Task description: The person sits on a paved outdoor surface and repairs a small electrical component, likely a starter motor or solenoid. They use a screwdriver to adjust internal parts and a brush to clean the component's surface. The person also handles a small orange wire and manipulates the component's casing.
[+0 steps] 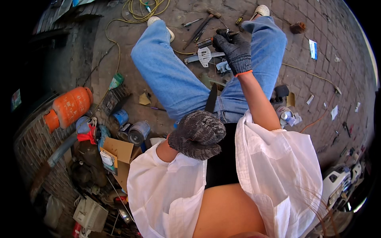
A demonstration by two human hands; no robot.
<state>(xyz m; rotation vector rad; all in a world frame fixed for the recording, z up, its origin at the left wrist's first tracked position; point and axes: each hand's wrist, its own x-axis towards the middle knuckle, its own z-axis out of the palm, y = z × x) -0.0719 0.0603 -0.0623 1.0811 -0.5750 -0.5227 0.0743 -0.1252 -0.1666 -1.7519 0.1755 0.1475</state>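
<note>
My right hand, in a dark grey knitted glove with an orange cuff, reaches forward between my knees. Its fingers are closed round a dark metal part with a threaded bolt. Just left of that hand are a perforated light metal plate and a grey metal bar. My left hand, gloved alike, is curled closed in front of my waist. A dark tapered strip juts out beyond it; whether the hand grips this strip I cannot tell.
A hammer and screwdrivers lie ahead on the brick paving. An orange gas cylinder, paint cans and an open cardboard box stand at left. A yellow hose winds across the ground. Bottles and litter are at right.
</note>
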